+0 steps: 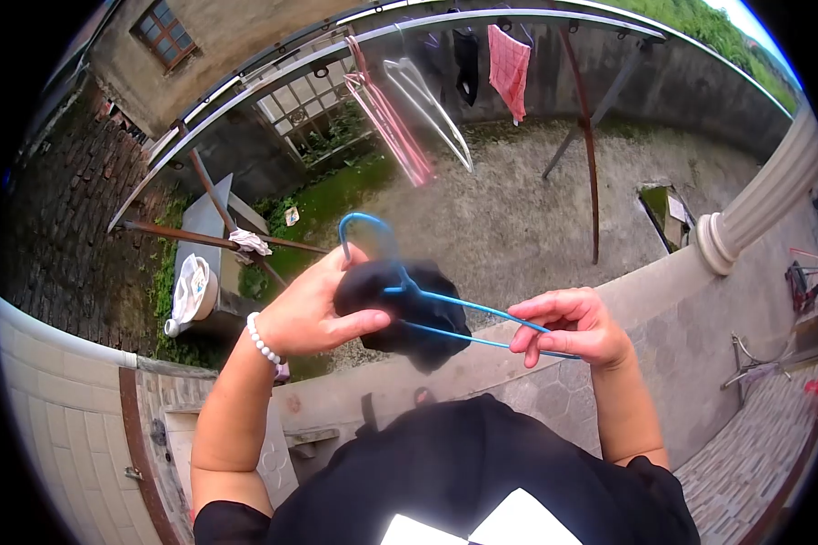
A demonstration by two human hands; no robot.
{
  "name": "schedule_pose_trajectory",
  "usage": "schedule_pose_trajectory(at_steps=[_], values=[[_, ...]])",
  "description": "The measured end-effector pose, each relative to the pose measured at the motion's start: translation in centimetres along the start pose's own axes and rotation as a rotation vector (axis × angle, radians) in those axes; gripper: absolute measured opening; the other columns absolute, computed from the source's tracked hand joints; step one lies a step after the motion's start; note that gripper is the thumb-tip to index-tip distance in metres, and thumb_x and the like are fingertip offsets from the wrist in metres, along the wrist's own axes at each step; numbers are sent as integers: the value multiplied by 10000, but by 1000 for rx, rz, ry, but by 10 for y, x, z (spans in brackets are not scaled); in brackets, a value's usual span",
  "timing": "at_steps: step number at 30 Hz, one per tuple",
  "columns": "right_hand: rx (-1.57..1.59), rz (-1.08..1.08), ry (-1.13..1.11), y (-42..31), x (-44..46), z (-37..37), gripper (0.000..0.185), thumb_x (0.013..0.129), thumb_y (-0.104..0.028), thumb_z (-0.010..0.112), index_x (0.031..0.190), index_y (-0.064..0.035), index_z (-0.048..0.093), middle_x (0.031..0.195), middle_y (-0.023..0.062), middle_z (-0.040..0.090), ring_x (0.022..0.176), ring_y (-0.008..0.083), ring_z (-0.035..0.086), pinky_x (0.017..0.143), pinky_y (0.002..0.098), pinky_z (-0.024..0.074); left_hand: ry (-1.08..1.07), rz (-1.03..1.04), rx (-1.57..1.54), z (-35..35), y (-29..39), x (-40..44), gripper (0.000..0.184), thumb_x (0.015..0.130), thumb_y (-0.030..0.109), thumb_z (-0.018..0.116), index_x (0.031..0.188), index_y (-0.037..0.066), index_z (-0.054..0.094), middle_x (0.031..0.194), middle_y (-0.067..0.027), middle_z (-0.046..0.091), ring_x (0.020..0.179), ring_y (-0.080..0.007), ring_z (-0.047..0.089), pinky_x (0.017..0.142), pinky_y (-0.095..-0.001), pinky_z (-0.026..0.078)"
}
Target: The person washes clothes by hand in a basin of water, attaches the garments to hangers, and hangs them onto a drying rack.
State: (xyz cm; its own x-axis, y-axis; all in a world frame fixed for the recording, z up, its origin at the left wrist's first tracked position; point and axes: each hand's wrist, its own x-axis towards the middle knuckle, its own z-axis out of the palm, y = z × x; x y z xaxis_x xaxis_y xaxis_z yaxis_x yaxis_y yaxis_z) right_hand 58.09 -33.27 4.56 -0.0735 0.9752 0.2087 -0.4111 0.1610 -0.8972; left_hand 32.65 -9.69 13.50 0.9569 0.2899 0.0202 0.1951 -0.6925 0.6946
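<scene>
In front of my chest is a blue clothes hanger (468, 307), its hook pointing up and to the left. A bunched black cloth garment (418, 341) sits around the hook end of the hanger; its kind cannot be made out. My left hand (323, 304), with a white bead bracelet at the wrist, is closed on the black garment, thumb in front. Toward the other end, my right hand (573, 327) pinches the hanger's thin bars between thumb and fingers. The left fingers are partly hidden behind the cloth.
Ahead runs a metal drying rail (518, 14) carrying pink hangers (386, 123), white hangers (432, 109), a black item (465, 65) and a red checked cloth (509, 68). A pale column (763, 204) stands at right. A white basin (195, 295) rests at left.
</scene>
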Motion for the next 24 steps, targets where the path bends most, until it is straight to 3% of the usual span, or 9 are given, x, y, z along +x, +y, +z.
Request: schedule_pose_trajectory(at_steps=[4,6,8,10,16,18,20,21,24], values=[[148,-39,-62,17,-12,-33,446,930,-177,630,1270,99,549,1065,223,680,936,286,689,867,384,542,32,11,-107,21,9,6,172,851,114,701,970,-3,659,831,-66,638,730,-163,582,726,-292,499],[504,16,36,50,-18,-61,568,947,-333,607,1309,93,504,1186,218,635,1112,314,621,1006,396,458,83,16,-135,29,14,9,146,846,93,706,924,-17,647,753,-48,623,659,-136,551,663,-272,485],[657,109,318,84,-14,-74,520,955,-316,601,1326,38,510,1223,165,621,1156,268,581,1013,376,439,86,-45,-178,29,24,10,150,840,98,714,903,-18,644,732,-52,613,651,-128,541,646,-272,477],[154,274,548,122,-4,-64,465,960,-346,599,1303,-35,556,1227,113,615,1122,222,592,992,383,444,84,-31,-150,31,35,15,152,832,98,724,873,-22,641,716,-57,602,637,-125,531,623,-271,467],[-195,315,482,201,39,-47,488,835,-312,753,1206,-25,618,1132,91,665,1046,187,610,911,315,486,35,64,-90,42,62,19,145,827,87,729,888,-27,661,752,-72,632,651,-153,570,639,-282,483],[-272,461,335,187,40,-52,337,816,-158,761,1112,-24,669,999,51,688,954,145,606,866,287,470,45,22,-77,42,67,16,155,832,97,731,910,-23,670,721,-72,638,638,-131,564,629,-284,487],[-297,374,456,190,29,-61,160,809,-83,737,957,-53,688,874,29,689,835,121,628,777,270,499,40,-83,-39,37,69,11,171,832,108,735,923,-23,674,701,-72,643,624,-119,554,620,-286,487],[-103,340,538,169,23,-55,144,815,-61,720,951,-62,672,871,23,682,836,122,636,761,282,514,97,-117,-59,39,67,9,204,833,139,742,919,-32,671,681,-73,647,606,-107,539,603,-289,484],[370,247,630,123,2,-63,145,871,-61,630,1011,-94,610,940,26,673,833,171,668,736,382,567,208,-184,72,37,40,2,309,809,226,781,878,-52,665,761,-191,666,631,-309,600,638,-342,500]])
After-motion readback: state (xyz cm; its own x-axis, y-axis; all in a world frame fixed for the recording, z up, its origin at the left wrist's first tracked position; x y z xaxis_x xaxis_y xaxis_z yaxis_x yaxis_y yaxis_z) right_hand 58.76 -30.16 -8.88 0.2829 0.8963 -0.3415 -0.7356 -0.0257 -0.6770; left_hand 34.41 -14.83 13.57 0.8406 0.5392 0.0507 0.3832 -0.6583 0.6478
